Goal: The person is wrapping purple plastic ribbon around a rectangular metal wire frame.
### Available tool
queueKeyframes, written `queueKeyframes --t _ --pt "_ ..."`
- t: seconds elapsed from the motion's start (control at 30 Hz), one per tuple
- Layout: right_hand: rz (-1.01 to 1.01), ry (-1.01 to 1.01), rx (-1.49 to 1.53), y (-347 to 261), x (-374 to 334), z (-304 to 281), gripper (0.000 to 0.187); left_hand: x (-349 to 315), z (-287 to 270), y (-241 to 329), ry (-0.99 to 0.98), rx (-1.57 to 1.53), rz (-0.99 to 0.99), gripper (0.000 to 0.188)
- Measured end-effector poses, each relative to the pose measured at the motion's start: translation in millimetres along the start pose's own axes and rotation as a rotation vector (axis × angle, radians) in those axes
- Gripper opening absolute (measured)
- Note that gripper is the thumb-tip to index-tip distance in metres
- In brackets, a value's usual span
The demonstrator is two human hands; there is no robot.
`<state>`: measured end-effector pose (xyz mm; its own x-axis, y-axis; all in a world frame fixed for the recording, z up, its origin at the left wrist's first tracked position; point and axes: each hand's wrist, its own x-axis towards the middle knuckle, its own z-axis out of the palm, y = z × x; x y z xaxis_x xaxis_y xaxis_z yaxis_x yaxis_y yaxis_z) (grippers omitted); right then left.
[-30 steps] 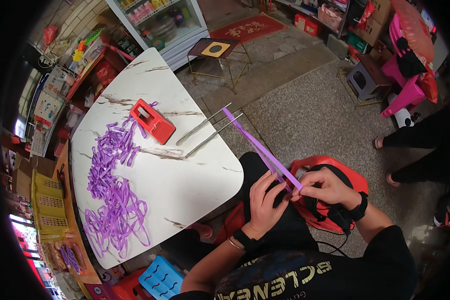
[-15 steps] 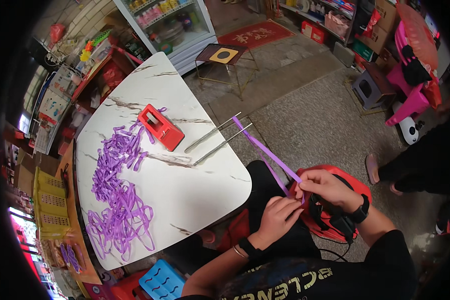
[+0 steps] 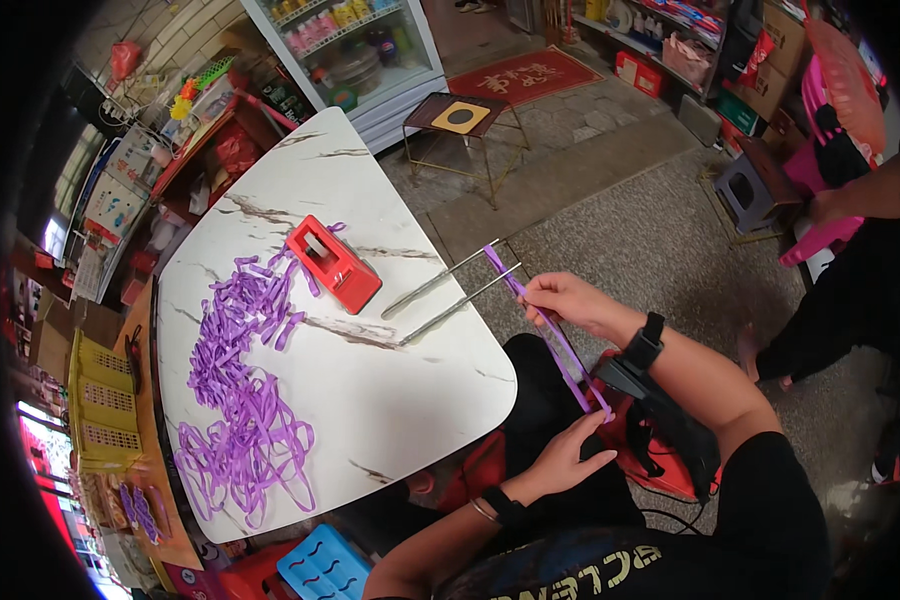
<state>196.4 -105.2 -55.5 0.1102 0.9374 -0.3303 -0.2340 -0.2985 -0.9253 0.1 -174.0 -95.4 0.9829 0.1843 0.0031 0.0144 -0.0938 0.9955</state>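
A purple ribbon (image 3: pixel 567 362) stretches in a long narrow loop from two thin metal rods (image 3: pixel 457 305) that jut past the table's right edge. My right hand (image 3: pixel 570 303) pinches the ribbon close to the rod tips. At the ribbon's near end is my left hand (image 3: pixel 562 462), its fingertips holding the loop's end while the thumb stands apart. On the white marbled table (image 3: pixel 370 400), a red tape-dispenser-like holder (image 3: pixel 342 278) sits beside the rods. Left of it lies a heap of short purple ribbon pieces (image 3: pixel 232 340), with looser ribbon loops (image 3: pixel 250 455) nearer me.
Below the table's near edge is a blue plastic stool (image 3: pixel 325 565). A black bag-like thing (image 3: pixel 660 415) rests on a red seat (image 3: pixel 670 483) by my right arm. A folding stool (image 3: pixel 460 115) and a glass-door fridge (image 3: pixel 360 60) stand beyond. Another person's arm (image 3: pixel 870 190) shows at right.
My right hand has slid up and away along the ribbon toward the rod tips. My left hand stays low by the ribbon's near end, its thumb now spread. The view has shifted slightly.
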Motion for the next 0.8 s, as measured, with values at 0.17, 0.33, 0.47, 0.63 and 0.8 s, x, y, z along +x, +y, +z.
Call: queueKeyframes --t 0.17,0.33,0.47,0.63,0.8 --pt "-0.085 0.057 -0.024 1.9 27.1 5.9 0.015 -1.9 -2.7 -5.4 -0.016 -0.228 -0.099 0.054" --pt "-0.191 0.109 -0.130 10.5 40.0 9.7 0.012 -1.5 -9.1 -2.5 -0.023 -0.379 -0.136 0.050" --pt "-0.180 0.128 0.148 9.9 42.4 24.4 0.012 -5.4 -20.5 0.8 0.043 -0.596 -0.256 0.041" --pt "-0.204 0.167 0.260 11.7 50.5 30.2 0.012 -6.0 -26.7 -5.4 0.120 -0.746 -0.357 0.040" --pt "-0.244 0.179 0.336 13.7 55.0 33.1 0.011 -2.2 -28.9 -1.7 0.178 -0.855 -0.455 0.039"
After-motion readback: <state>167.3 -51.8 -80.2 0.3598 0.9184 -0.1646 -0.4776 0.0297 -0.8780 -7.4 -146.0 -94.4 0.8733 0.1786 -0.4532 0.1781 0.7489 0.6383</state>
